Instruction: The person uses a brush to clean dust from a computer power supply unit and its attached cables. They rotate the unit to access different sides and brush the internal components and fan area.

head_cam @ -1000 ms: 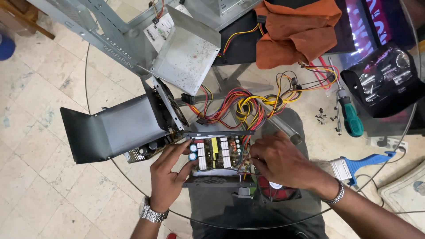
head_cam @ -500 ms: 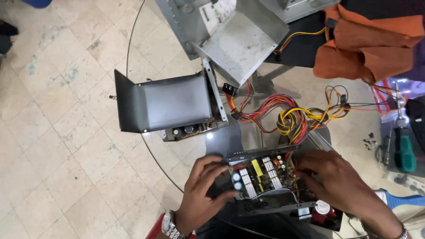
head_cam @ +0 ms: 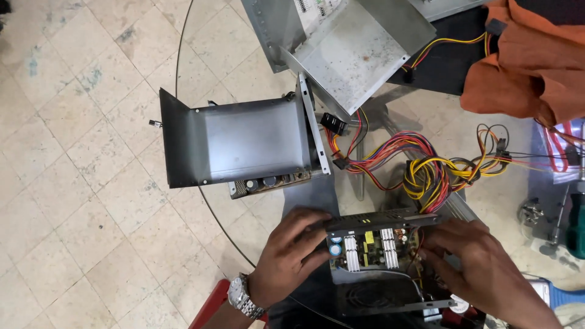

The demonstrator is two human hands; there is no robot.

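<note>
— Both hands grip one opened power supply unit (head_cam: 375, 256) low on the glass table (head_cam: 256, 250): the left hand (head_cam: 291, 259) curls closed around its left edge, fingers over the top rim; the right hand (head_cam: 472, 262) clasps the right side near the wiring.

— How far along does it look?

— Judging by the layout, the opening-up is done. Its cover is off, so heat sinks, capacitors and the fan below lie exposed. What remains I cannot tell.

— And the other housings?

— Going by size: a pale metal computer case (head_cam: 347, 49) at the top, open, its inside mostly bare. Then a dark second power supply casing (head_cam: 244, 143), folded open, with a circuit board peeking beneath. Coloured cable bundle (head_cam: 420, 170) spills between them.
</note>
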